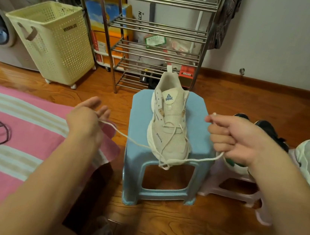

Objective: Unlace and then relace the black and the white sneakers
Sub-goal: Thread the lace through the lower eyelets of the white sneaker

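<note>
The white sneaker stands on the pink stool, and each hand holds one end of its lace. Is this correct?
Not quite. The head view shows the white sneaker standing on the blue stool, not the pink one; the pink stool is to its right. The rest holds: the left hand and the right hand each hold one end of the lace.

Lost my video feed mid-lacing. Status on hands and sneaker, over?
Left hand fingers spread, lace trailing from it. Right hand grips the other lace end. White sneaker on blue stool, laced only at lowest eyelets. Nothing in the way.
</note>
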A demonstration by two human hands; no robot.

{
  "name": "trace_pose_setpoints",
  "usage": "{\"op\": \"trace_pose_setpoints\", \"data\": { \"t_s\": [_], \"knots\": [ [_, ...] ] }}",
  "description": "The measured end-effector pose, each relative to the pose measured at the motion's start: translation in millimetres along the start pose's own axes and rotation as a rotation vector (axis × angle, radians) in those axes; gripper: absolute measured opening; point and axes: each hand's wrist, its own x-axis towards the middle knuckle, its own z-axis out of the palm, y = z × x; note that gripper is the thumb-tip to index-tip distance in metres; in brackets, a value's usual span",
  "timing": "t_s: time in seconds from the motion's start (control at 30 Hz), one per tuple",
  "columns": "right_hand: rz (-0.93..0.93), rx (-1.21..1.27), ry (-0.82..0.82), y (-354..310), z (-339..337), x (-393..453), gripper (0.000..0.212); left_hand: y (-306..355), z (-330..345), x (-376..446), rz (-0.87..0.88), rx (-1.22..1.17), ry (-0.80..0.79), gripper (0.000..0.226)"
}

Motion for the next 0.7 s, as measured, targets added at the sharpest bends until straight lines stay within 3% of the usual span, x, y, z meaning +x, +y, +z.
{"op": "trace_pose_setpoints", "data": {
  "t_s": [0.07,0.13,0.23,0.27,0.3,0.4,0.47,0.53,0.7],
  "knots": [
    [0.022,-0.139,-0.077,-11.0,-13.2,-11.3,0.032,5.2,0.1,9.9,-0.015,0.024,0.028,0.04],
    [0.036,-0.342,0.0,-16.3,-27.7,-18.1,0.039,12.3,3.8,12.5,0.005,0.136,0.022,0.026],
    [0.012,-0.843,0.482,-13.0,-48.4,-12.0,0.02,18.1,5.0,6.2,0.197,0.378,-0.052,0.029],
    [-0.055,-0.817,0.621,-12.5,-51.2,-6.4,0.023,16.2,5.7,0.5,0.246,0.483,-0.115,0.032],
    [-0.131,-0.697,0.648,-12.1,-50.0,-1.6,0.027,10.4,7.5,-6.6,0.263,0.569,-0.216,0.031],
    [-0.247,-0.384,0.457,-8.0,-36.3,8.5,0.023,-7.8,19.6,-34.2,0.192,0.708,-0.558,0.034],
    [-0.247,-0.36,0.326,-4.5,-19.6,13.6,0.025,-18.1,27.9,-45.0,0.154,0.83,-0.667,0.034],
    [-0.278,-0.421,0.245,0.7,-5.6,21.4,0.027,-22.4,34.8,-50.6,0.138,0.905,-0.702,0.016],
    [-0.337,-0.557,0.257,4.6,5.6,38.4,0.021,-23.8,44.4,-45.2,0.054,0.789,-0.641,0.022]
  ]
}}
